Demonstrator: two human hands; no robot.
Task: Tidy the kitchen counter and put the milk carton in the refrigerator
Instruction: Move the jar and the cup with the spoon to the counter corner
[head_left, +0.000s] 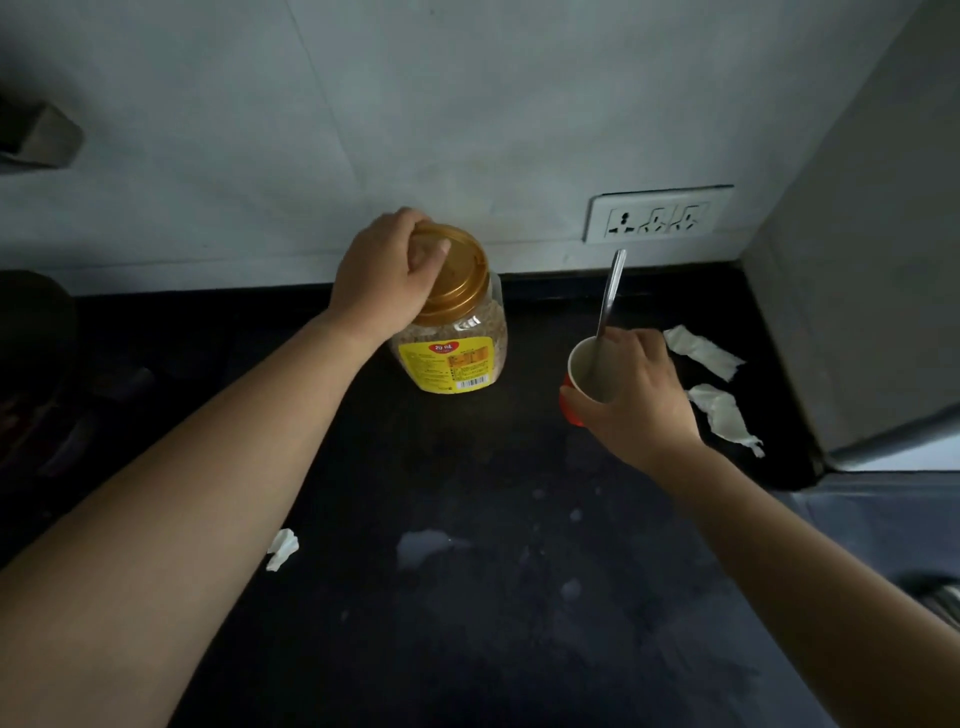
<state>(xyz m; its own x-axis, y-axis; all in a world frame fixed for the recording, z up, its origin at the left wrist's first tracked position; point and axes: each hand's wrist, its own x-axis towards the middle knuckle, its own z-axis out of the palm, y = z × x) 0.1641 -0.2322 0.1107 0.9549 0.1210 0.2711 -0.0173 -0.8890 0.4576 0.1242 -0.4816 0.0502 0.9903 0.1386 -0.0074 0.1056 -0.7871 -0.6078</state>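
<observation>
At a dark kitchen counter (467, 649), we are mid-tidy. Our left hand (382, 270) curls over the gold lid (462, 275) of a jar (457, 358) at the far edge by the wall. Our right hand (636, 395) wraps a red cup (582, 374) with a spoon (610, 291) in it, to the jar's right. The step in hand, as we judge it, is clearing these two away; whether the lid is being turned or merely gripped we cannot tell. The jar stands upright, long axis vertical, lid up, label facing near. The spoon's handle leans up and far, toward the socket (657, 214). The milk carton is nowhere in view, so the fridge step looks not yet begun. Next, we reckon, both want lifting level, since the spoon could tip out of the cup. Then the crumpled tissues (701, 351) at right and near left need gathering, and the pale spill (426, 545) near centre needs wiping.
</observation>
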